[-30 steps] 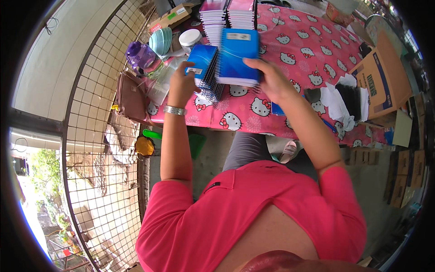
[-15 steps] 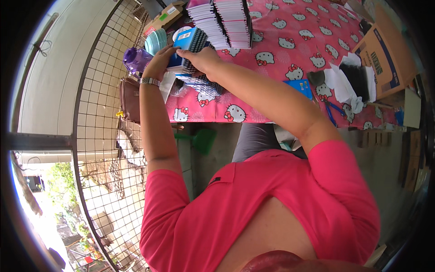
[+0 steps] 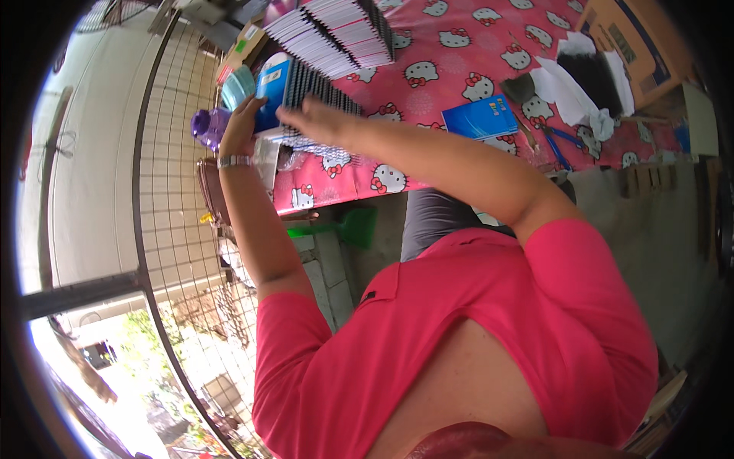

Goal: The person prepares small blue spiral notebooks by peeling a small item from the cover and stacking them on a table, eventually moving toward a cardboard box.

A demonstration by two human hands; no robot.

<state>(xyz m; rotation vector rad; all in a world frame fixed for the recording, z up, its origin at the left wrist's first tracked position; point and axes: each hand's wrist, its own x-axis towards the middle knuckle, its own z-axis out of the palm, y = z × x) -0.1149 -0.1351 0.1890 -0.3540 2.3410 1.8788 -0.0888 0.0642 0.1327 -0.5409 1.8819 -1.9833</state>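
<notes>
A stack of blue-covered spiral notebooks (image 3: 274, 90), with black coil bindings facing right, sits at the left of the table. My left hand (image 3: 240, 128), a watch at its wrist, grips the left edge of the upper notebooks, its fingertips over the cover. Close to the stack's near side is my right hand (image 3: 319, 122), slightly blurred, fingers apart and nothing in it. Under the blue notebooks, more spiral-bound ones show partly behind my right hand. Farther back rises a taller double stack of notebooks (image 3: 332, 34), page edges outward. One blue notebook (image 3: 480, 118) lies flat to the right.
The table has a pink cat-print cloth (image 3: 420, 75). On its right are blue-handled pliers (image 3: 556, 144), crumpled white paper (image 3: 569, 96) and a cardboard box (image 3: 638, 50). Leftward stand a purple bottle (image 3: 210, 127), teal bowls (image 3: 238, 88), a brown bag (image 3: 212, 187) and a wire mesh (image 3: 176, 206).
My right hand has come off the notebooks and its fingers have spread. My left hand stays at their left edge. The view has shifted, bringing more of the flat blue notebook into sight.
</notes>
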